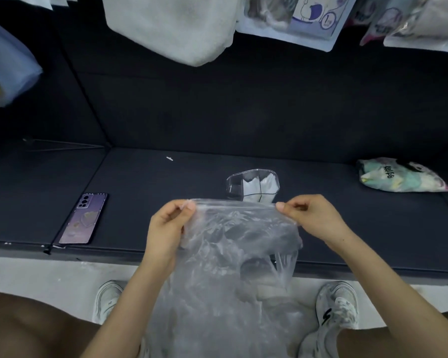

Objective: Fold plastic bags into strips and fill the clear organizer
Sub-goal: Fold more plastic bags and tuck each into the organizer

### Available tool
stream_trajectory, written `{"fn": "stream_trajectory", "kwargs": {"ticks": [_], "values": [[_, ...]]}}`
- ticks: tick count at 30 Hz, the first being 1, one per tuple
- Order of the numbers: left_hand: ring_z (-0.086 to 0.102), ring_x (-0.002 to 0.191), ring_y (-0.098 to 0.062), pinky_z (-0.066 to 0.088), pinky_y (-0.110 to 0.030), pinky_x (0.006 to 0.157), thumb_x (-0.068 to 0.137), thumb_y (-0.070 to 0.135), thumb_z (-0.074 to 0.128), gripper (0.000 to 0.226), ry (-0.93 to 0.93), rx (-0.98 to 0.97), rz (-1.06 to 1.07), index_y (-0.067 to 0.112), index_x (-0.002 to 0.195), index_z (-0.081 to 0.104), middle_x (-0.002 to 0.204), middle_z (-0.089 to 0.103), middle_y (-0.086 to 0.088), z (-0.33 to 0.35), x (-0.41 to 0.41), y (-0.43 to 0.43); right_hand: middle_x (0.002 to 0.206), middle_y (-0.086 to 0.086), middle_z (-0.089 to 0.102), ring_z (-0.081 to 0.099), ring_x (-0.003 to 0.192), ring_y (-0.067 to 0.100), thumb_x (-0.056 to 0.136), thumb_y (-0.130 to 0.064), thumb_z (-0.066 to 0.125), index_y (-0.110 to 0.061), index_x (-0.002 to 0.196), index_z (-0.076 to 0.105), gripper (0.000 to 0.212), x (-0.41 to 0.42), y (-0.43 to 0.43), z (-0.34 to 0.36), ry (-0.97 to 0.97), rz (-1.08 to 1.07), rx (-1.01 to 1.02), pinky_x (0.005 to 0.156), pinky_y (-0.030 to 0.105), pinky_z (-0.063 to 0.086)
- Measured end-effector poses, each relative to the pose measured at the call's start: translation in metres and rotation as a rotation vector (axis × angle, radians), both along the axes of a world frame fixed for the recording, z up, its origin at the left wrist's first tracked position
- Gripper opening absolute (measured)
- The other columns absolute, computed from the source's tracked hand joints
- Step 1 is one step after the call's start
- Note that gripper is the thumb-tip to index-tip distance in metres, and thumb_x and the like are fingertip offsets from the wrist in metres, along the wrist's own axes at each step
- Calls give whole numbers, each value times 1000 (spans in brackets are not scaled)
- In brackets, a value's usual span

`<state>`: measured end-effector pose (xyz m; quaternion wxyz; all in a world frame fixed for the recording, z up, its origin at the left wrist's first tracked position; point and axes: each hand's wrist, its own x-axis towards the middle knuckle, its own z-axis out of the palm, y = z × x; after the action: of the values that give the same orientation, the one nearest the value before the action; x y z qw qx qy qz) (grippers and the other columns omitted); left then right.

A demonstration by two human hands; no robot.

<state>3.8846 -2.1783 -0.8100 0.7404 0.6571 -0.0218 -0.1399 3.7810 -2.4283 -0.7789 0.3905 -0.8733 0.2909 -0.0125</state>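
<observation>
A clear, crinkled plastic bag hangs stretched between my hands over the front edge of the dark surface. My left hand pinches its top left corner. At the top right corner my right hand pinches the same edge. The bag's lower part drapes down between my knees. Just behind the bag stands the clear organizer, with white folded plastic inside its right compartments; its left compartment looks empty. The bag's top edge hides the organizer's base.
A purple phone lies at the left near the front edge of the dark padded surface. A printed packet rests at the far right. White cloth and packaged goods hang overhead. My shoes stand on the pale floor below.
</observation>
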Motion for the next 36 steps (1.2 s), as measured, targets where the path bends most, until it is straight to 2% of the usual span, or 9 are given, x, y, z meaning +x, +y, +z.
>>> {"fn": "stream_trajectory", "kwargs": {"ticks": [3, 7, 12, 17, 21, 26, 29, 33, 36], "values": [[57, 64, 0, 47, -11, 62, 90, 6, 65, 13, -143, 75, -43, 14, 80, 67, 67, 65, 14, 6, -5, -4, 103, -11, 63, 53, 102, 13, 82, -60, 54, -33, 99, 72, 36, 3, 19, 14, -101, 44, -395, 92, 32, 33], [62, 72, -9, 50, -24, 68, 82, -2, 71, 18, -283, 111, -180, 15, 79, 68, 73, 68, 8, 13, -16, -13, 117, -17, 60, 50, 112, 0, 75, -64, 57, -30, 125, 62, 61, 14, 69, 32, -210, 296, -102, 100, 22, 37], [55, 72, -10, 45, -25, 70, 69, 6, 84, 42, -280, 108, -272, 26, 100, 63, 74, 65, 11, 14, -24, -10, 73, -11, 70, 63, 71, -2, 81, -18, 75, -18, 79, 73, 3, 19, 81, 18, -273, 257, 160, 73, 19, 50], [59, 97, 8, 42, -10, 85, 58, 58, 78, 54, -277, 409, -440, 42, 107, 60, 100, 65, 29, 8, -18, 6, 71, -4, 65, 59, 71, 7, 92, -8, 61, -12, 78, 67, 16, 13, 57, 29, -310, 193, 464, 70, 18, 49], [64, 78, -2, 51, -28, 77, 54, 72, 65, 36, -304, 593, -423, 42, 76, 66, 82, 69, 20, -2, -17, 9, 69, -10, 55, 50, 66, 2, 99, -12, 48, -17, 77, 56, 24, 13, 43, 29, -315, 116, 430, 62, 12, 41], [40, 58, -10, 34, -28, 59, 60, 52, 84, 63, -223, 358, -291, -4, 75, 61, 62, 44, -3, -1, -14, 8, 83, -4, 62, 60, 75, 6, 98, -26, 52, -20, 90, 59, 12, 12, 42, 27, -322, 68, 443, 73, 25, 47], [44, 65, -16, 37, -29, 62, 65, 38, 80, 35, -145, 231, -288, 7, 69, 66, 67, 48, -7, 4, -11, 9, 107, 1, 69, 65, 98, 21, 86, -37, 66, -24, 107, 68, 24, 13, 47, 24, -313, 146, 475, 87, 36, 52], [52, 71, -16, 42, -28, 68, 61, 45, 83, 51, -60, 146, -297, -1, 73, 64, 70, 54, -4, 6, -4, 16, 87, 10, 73, 66, 78, 20, 88, -16, 67, -8, 90, 74, 12, 15, 46, 27, -366, 72, 487, 69, 30, 53], [57, 67, -14, 46, -24, 63, 71, 38, 82, 29, -7, 130, -300, 13, 66, 68, 66, 60, 1, 14, -1, 21, 87, 13, 74, 68, 78, 19, 90, -12, 62, -6, 93, 75, 15, 13, 42, 29, -358, 45, 576, 67, 25, 56]]}}
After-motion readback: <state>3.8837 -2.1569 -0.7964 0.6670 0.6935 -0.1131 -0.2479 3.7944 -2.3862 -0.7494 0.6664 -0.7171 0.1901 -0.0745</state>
